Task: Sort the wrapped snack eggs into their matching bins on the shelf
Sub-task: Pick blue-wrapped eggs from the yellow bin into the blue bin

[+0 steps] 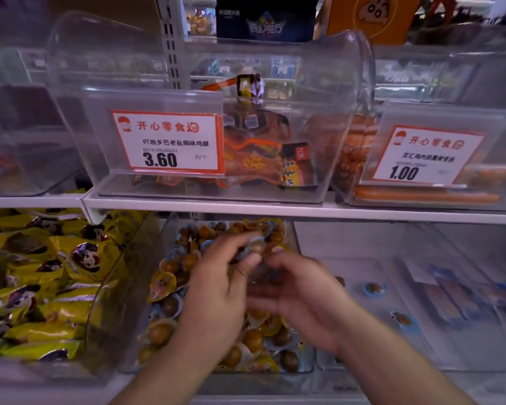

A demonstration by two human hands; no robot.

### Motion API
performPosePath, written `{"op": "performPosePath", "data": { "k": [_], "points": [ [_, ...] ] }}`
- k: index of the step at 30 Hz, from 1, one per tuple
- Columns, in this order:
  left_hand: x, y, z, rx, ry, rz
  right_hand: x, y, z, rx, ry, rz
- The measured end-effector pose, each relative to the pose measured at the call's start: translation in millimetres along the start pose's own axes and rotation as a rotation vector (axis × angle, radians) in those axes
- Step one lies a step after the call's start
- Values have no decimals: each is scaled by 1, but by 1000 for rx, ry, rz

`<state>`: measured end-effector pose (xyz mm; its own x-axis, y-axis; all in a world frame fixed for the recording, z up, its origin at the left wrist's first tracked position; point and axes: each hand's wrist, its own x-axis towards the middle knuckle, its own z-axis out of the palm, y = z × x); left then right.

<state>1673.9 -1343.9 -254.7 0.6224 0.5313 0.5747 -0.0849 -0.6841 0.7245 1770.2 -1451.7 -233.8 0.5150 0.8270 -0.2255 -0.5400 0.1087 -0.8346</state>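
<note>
- Pinching 1 wrapped egg (257, 247) between thumb and fingers: left hand (219, 285), held above the middle bin (164, 229) on the lower shelf.
- Hovering just right of it, palm up, fingers loosely spread and blurred: right hand (298, 296); whether anything lies in it cannot be told.
- Heaped through the middle bin from back wall to front edge: brown eggs in yellow-backed and blue-backed wrappers (161, 283).
- Lying well apart on the floor of the right-hand bin (421, 247): 2 blue-wrapped eggs, 1 nearer the back (374, 288), 1 nearer the front (402, 319), with flat blue packets (450, 299) at the right side.
- Filling the left-hand bin: yellow snack packs (41, 282).
- Standing on the upper shelf (246, 209): a clear lidded bin (187, 68) with orange packs (254, 147) inside and a price tag reading 3.60 (167, 141) on its front.
- Sitting beside it at the right edge: another bin with a tag reading 1.00 (427, 156) and orange sausages (427, 197) along the bottom.
</note>
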Motion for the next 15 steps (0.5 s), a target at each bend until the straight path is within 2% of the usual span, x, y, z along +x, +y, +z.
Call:
{"op": "performPosePath", "data": {
  "k": [1, 3, 6, 8, 10, 13, 15],
  "points": [
    [-4, 7, 5, 26, -36, 44, -4, 0, 3, 196, -89, 77],
    [-9, 11, 12, 128, -99, 93, -9, 2, 3, 350, -134, 80],
    [-13, 11, 22, 291, -214, 152, -15, 0, 0, 272, -30, 23],
    [-17, 11, 28, 248, -273, 117, -17, -1, -6, 180, 37, 11],
    [-22, 12, 31, 25, -323, 71, -20, -1, -13, 97, 71, -36],
    [-25, 16, 32, -553, -420, -66, -25, -10, -26, 59, 51, -98],
    [-25, 15, 33, -623, -391, -112, -24, -21, -43, 12, 105, -123]
  ]
}}
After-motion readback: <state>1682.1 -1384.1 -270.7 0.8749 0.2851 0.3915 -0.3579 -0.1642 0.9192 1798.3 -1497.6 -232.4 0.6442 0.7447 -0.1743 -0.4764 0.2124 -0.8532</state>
